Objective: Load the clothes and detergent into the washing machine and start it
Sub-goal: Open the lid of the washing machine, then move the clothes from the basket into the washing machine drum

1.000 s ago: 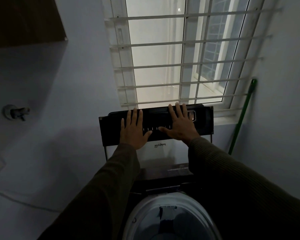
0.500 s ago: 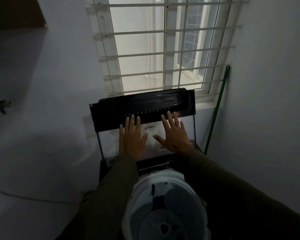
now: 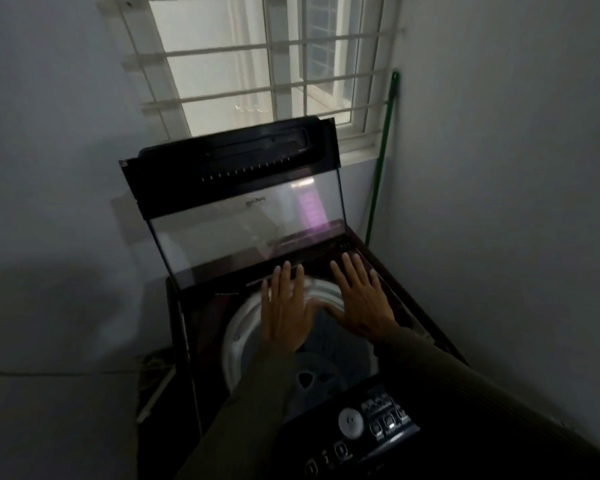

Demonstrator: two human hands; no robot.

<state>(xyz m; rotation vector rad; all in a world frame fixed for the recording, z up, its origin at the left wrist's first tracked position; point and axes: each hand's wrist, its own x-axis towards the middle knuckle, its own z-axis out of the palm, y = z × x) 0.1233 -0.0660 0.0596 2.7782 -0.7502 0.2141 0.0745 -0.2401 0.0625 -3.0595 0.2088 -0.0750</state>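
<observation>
Hovering over the open white drum rim point(image 3: 238, 337) of the dark top-loading washing machine point(image 3: 194, 327) below the barred window point(image 3: 222, 64): left hand point(image 3: 284, 313) and right hand point(image 3: 361, 303) side by side, each grip spread flat, holding nothing. Raised open just beyond the hands: black-framed glass lid point(image 3: 243, 233).

Drum mouth point(image 3: 238, 327) open; raised lid point(image 3: 222, 237) behind.

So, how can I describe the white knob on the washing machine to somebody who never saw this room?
Start at the dark top-loading washing machine under the barred window. Along its near edge, closest to the person, runs the black control panel. The knob is the only round white part on it; the buttons around it are smaller and dark.
</observation>
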